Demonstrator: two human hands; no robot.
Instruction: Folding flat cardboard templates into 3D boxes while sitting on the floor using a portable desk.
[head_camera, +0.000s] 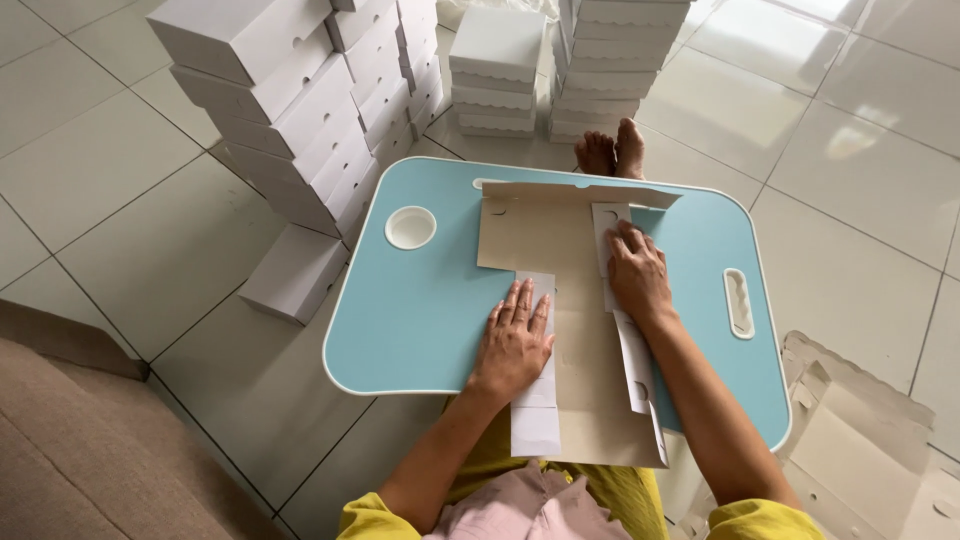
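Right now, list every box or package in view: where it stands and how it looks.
Flat box blank: on the blue lap table, tan inside, white flaps; left hand and right hand press on the flaps.
Folded white boxes: tall leaning stacks, floor upper left.
Lone white box: on the floor beside the table.
Scallop-edged white boxes: short stack beyond the table.
More white boxes: stack at top centre.
Unfolded blanks: floor, lower right.

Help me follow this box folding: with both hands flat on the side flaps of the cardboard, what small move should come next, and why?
Probably run the right hand toward the body along the right flap, pressing its crease. That long flap is folded over the flat cardboard blank, but its near end looks slightly lifted, while the left hand already pins the left flap flat on the blue lap table.
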